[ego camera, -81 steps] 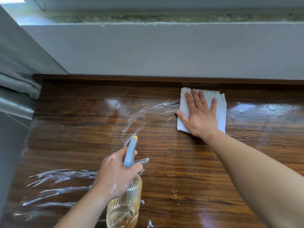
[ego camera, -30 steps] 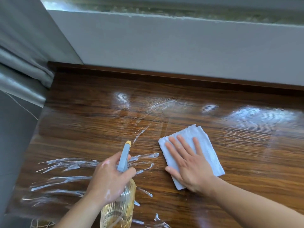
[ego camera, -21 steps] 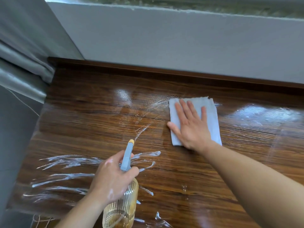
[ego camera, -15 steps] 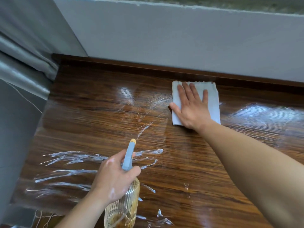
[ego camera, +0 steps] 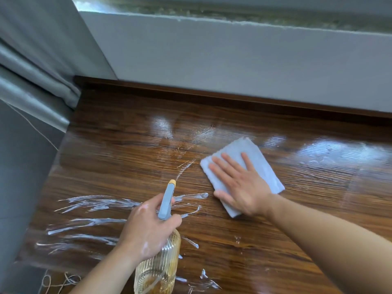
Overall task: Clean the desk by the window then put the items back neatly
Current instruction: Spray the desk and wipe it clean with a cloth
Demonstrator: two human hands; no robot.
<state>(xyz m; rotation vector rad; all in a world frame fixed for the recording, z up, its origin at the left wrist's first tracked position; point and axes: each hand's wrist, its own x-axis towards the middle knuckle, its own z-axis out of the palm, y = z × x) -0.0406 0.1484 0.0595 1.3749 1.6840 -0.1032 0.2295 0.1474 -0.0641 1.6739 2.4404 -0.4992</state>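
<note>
The glossy dark wooden desk [ego camera: 110,158] runs under the window wall. My right hand [ego camera: 239,185] lies flat with straight fingers on a folded white cloth [ego camera: 263,164] in the middle of the desk. My left hand [ego camera: 148,225] grips the neck of a ribbed amber spray bottle [ego camera: 157,270] with a blue trigger head and orange nozzle, held near the front edge. White streaks of foam [ego camera: 89,211] lie across the desk's left front part.
A grey curtain [ego camera: 36,66] hangs at the left, by the desk's left end. The grey wall [ego camera: 233,60] below the window sill backs the desk. Loose string [ego camera: 57,282] lies below the front left corner.
My right hand has drawn the cloth back from the rear edge toward the middle of the desk, turning it askew. The left hand with the bottle has stayed put.
</note>
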